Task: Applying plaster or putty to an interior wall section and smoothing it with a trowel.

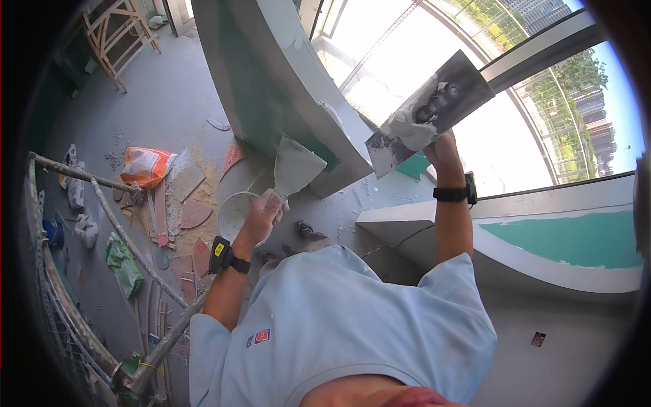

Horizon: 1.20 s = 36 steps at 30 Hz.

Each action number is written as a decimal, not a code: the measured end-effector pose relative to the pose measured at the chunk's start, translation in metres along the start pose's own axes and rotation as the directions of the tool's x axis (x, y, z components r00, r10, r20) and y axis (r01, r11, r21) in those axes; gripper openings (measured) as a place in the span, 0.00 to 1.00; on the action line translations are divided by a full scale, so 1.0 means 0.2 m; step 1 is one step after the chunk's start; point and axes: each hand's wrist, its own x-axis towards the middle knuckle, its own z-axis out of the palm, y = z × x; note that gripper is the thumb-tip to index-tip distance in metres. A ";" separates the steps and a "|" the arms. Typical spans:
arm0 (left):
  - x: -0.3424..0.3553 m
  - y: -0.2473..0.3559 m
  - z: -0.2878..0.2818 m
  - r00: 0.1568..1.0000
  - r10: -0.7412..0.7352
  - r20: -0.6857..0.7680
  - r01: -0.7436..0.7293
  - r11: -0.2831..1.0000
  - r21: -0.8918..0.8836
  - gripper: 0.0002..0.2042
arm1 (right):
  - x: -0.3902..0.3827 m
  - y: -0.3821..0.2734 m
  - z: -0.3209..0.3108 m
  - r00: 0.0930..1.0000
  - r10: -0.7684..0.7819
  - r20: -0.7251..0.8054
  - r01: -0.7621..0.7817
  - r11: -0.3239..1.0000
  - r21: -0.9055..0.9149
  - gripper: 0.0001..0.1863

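My left hand (261, 217) grips a wide putty knife (297, 166) by its handle, the pale-coated blade pointing up, just over a round bucket (230, 220) of white material. My right hand (442, 149) is raised on the right, holding a rectangular metal plastering trowel (466, 87) with lumpy white compound (415, 114) on its face. Between and behind the tools stands a curved partition (251, 81) with green board and white coating.
A metal scaffold frame (156, 278) runs along the left. Board offcuts (194, 214), an orange bag (146, 169) and other sacks lie on the floor. A wooden stand (115, 41) is at upper left. A window (576, 102) and a curved green-and-white ledge (556, 237) are on the right.
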 end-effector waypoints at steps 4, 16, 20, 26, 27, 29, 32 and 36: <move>0.15 0.15 0.09 0.959 -0.151 0.239 0.160 0.987 -0.019 0.18 | 0.05 0.00 0.01 0.987 -0.155 0.052 0.124 0.914 0.385 0.20; 0.24 0.45 -0.01 0.953 -0.193 0.233 0.202 0.979 -0.015 0.17 | 0.08 0.19 0.45 0.900 0.122 0.418 -0.080 0.990 -0.118 0.14; 0.17 0.50 -0.14 0.988 -0.130 0.079 0.138 0.984 -0.113 0.15 | 0.06 0.23 0.38 0.820 0.280 0.499 -0.058 0.908 -0.414 0.12; 0.20 0.43 -0.08 0.971 0.189 -0.148 -0.183 0.982 0.052 0.14 | 0.00 0.31 0.63 0.912 0.234 0.338 -0.406 0.645 0.648 0.15; 0.21 0.40 -0.07 0.936 0.312 -0.161 -0.288 0.945 0.156 0.13 | -0.03 0.38 0.68 0.874 0.171 0.454 -0.470 0.529 0.706 0.18; 0.23 0.32 -0.07 0.865 0.485 -0.132 -0.390 0.814 0.430 0.14 | -0.09 0.45 0.85 0.825 0.110 0.554 -0.559 0.298 0.774 0.20; 0.26 0.25 -0.14 0.776 0.630 0.034 -0.468 0.538 0.702 0.19 | -0.16 0.50 1.01 0.779 -0.039 0.626 -0.622 0.076 0.779 0.21; 0.28 0.24 -0.24 0.738 0.658 0.151 -0.499 0.382 0.778 0.23 | -0.16 0.52 1.02 0.793 -0.131 0.595 -0.596 0.039 0.802 0.21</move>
